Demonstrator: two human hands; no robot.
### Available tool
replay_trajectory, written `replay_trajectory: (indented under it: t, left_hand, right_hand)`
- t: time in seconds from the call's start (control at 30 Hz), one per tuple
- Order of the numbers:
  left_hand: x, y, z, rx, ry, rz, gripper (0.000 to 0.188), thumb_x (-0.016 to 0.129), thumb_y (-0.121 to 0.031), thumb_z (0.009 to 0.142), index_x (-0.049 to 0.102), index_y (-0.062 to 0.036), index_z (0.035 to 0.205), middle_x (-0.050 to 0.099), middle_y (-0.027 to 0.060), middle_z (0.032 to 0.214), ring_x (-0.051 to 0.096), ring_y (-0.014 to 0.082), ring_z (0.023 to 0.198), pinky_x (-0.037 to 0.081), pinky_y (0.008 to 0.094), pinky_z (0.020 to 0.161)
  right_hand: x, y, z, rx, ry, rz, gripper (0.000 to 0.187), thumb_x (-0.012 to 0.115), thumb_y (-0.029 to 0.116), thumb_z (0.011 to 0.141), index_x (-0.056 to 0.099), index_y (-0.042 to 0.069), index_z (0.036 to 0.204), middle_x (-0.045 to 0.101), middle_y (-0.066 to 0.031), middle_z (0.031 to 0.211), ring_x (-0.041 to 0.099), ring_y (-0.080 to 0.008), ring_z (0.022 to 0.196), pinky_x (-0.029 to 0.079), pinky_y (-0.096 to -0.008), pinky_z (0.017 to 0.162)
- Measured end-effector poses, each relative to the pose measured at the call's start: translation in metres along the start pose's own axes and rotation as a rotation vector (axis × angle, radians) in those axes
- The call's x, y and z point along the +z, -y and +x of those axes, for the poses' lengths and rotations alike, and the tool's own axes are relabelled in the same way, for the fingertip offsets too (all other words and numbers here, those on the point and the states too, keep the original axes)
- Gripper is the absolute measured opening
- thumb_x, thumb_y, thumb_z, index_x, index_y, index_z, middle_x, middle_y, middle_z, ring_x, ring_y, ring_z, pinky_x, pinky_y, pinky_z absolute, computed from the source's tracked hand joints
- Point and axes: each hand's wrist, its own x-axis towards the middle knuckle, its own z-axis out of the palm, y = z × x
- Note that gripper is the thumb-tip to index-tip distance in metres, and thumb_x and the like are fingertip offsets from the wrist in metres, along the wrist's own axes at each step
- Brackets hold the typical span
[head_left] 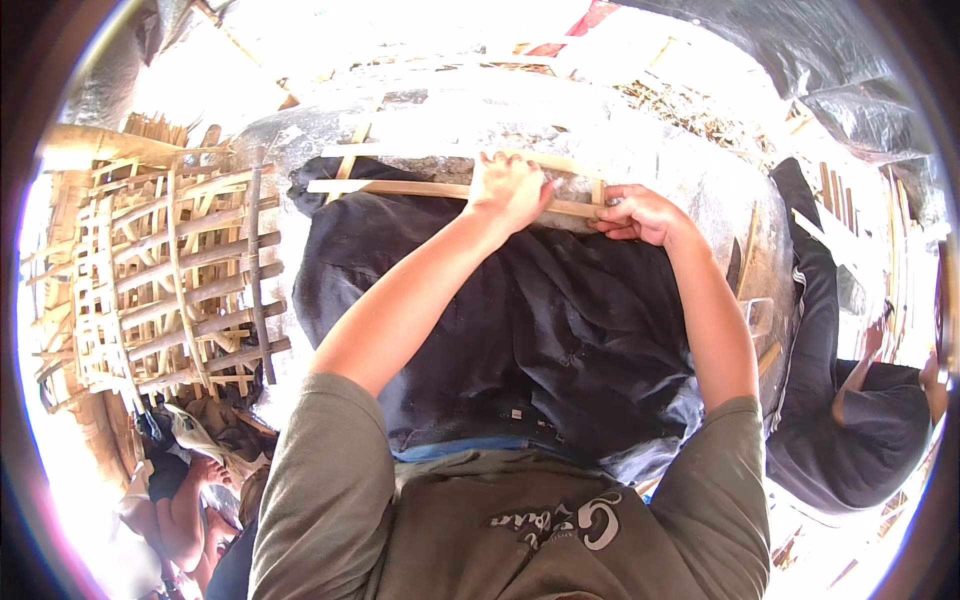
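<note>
A narrow frame of pale bamboo strips [405, 187] lies crosswise beyond my knees. My left hand [508, 190] is closed over its middle, the fingers bent across the far strip and the thumb by the near one. At the frame's right end, my right hand [642, 215] pinches the corner where a short crosspiece [598, 190] meets the long strips. A second crosspiece [348, 165] spans the strips near the left end. My fingertips partly hide the right corner. Dark cloth [500, 300] covers my lap and legs just below the frame.
Stacked bamboo lattice panels [180, 270] stand at the left. A person in dark clothes [850, 430] sits at the right, and another person's arms [185, 510] show at the lower left. Bamboo scraps [690, 110] litter the far ground. Dark plastic sheeting [800, 50] hangs at the upper right.
</note>
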Motion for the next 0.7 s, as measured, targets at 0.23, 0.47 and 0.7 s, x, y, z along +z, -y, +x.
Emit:
replay_trajectory:
  t: [0.23,0.47,0.7]
  left_hand:
    - [0.009,0.007,-0.005,-0.229,0.008,-0.148,0.085,0.055,-0.058,0.093,0.042,0.0098,0.143,0.048,0.0316,0.143,0.06,0.0436,0.12,0.049,0.0513,0.101]
    - [0.017,0.007,-0.009,-0.304,-0.068,-0.266,0.091,0.057,-0.059,0.091,0.031,0.0023,0.154,0.036,0.0325,0.153,0.052,0.0434,0.128,0.047,0.0555,0.1]
    - [0.015,0.011,-0.004,-0.219,0.013,-0.286,0.08,0.052,-0.058,0.094,0.035,-0.0136,0.157,0.033,0.029,0.159,0.059,0.0481,0.123,0.048,0.0542,0.104]
  right_hand:
    - [0.0,0.001,-0.005,0.0,0.021,-0.002,0.04,0.071,0.006,0.088,0.063,0.003,0.128,0.073,-0.0093,0.11,0.072,-0.0152,0.095,0.06,-0.0293,0.081]
    - [-0.002,-0.002,-0.005,-0.052,0.043,-0.031,0.036,0.067,0.006,0.089,0.064,0.002,0.124,0.075,-0.0103,0.106,0.073,-0.0143,0.089,0.06,-0.0267,0.074]
    - [0.001,0.003,-0.007,-0.029,0.042,-0.073,0.026,0.069,0.011,0.091,0.067,0.005,0.116,0.075,-0.0102,0.105,0.073,-0.0135,0.086,0.06,-0.027,0.072]
